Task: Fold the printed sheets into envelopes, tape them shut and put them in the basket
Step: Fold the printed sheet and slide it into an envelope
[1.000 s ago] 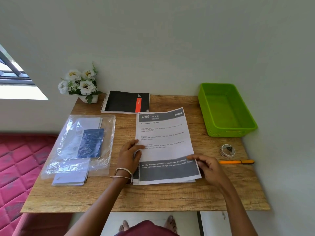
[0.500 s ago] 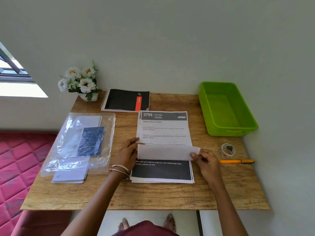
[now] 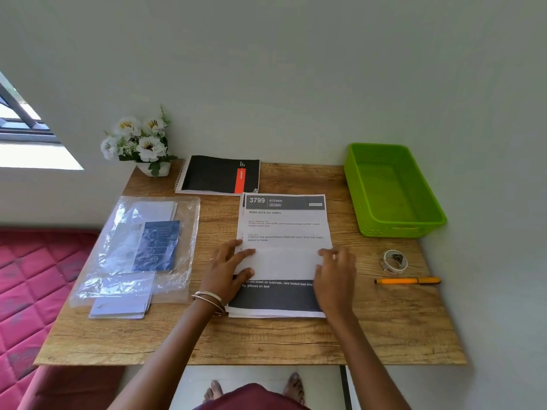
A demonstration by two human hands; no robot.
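Two sets of fingers lay flat and a bit spread on the white folded-up flap (image 3: 284, 263) of the top printed paper sheet (image 3: 285, 224), likely to press the fold down. The left hand (image 3: 226, 272) pushed on one end, and the right hand (image 3: 336, 276) on the other. Under it sat more printed sheets (image 3: 275, 300) on the brown wooden table (image 3: 266, 341). The green plastic basket (image 3: 392, 190), roll of tape (image 3: 393, 261) and orange pen (image 3: 407, 281) waited close by on the right, easy to reach.

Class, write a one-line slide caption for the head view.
Both hands press a fold into the top printed sheet.
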